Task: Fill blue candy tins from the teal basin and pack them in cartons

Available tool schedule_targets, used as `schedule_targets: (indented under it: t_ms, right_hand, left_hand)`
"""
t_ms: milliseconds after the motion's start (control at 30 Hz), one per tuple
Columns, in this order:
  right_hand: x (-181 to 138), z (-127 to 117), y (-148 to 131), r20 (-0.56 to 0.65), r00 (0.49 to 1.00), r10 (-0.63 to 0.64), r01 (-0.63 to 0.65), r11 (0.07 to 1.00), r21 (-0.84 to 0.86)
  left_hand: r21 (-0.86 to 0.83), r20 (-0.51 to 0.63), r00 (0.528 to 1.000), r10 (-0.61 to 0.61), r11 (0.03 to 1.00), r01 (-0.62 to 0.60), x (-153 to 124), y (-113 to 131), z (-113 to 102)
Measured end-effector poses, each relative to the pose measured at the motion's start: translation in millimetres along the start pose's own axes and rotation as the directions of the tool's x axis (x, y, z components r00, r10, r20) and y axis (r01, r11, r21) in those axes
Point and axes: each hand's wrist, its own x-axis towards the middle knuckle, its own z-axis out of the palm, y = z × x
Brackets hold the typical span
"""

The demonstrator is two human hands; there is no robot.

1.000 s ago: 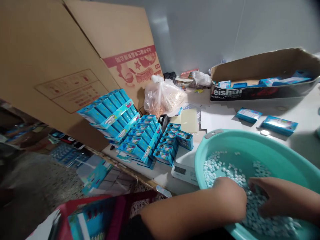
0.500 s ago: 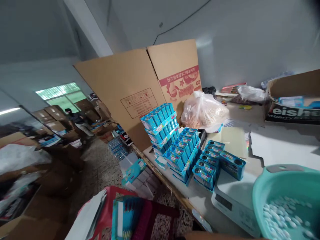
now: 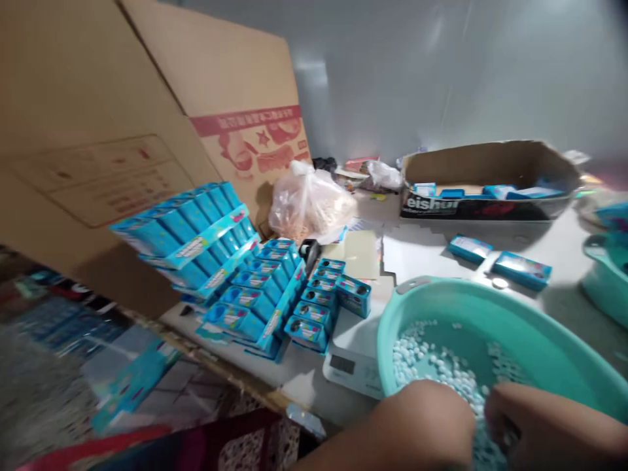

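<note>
A teal basin holds many small white candies. Over its near side is my left hand, bent downward so that its fingers are hidden. Beside it my right hand reaches in from the right, its fingers curled low over the candies; whatever they hold is hidden. A white digital scale sits left of the basin. Several small blue boxes with round holes stand in rows beside the scale, and one such box rests on the scale.
Stacked display trays of blue boxes stand at the table's left edge, before a big carton. Behind are a tied plastic bag and a black-printed open carton. Two blue boxes lie behind the basin; another teal basin is at right.
My view has swung right and closer to the table, bringing the whole basin and the second basin into sight. Both my hands have come in over the candies.
</note>
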Motion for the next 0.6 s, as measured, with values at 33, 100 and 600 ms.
schedule_targets:
  t_ms: [33,100,600]
  right_hand:
    - [0.5,-6.1,-5.1,0.045,0.999,-0.012,0.013,1.000,-0.018]
    - [6.9,-15.3,-15.1,0.061,0.996,-0.064,0.066,0.997,-0.038]
    - [5.3,-22.9,-5.8,-0.213,0.970,-0.118,0.097,0.990,-0.104]
  left_hand:
    - [-0.002,0.054,0.999,-0.004,1.000,0.004,0.8,-1.9,-1.2]
    - [-0.005,0.112,0.993,-0.035,0.999,0.036,-1.4,-0.9,-7.3]
    - [-0.046,-0.085,0.996,-0.032,0.999,0.028,-40.7,7.4,-50.4]
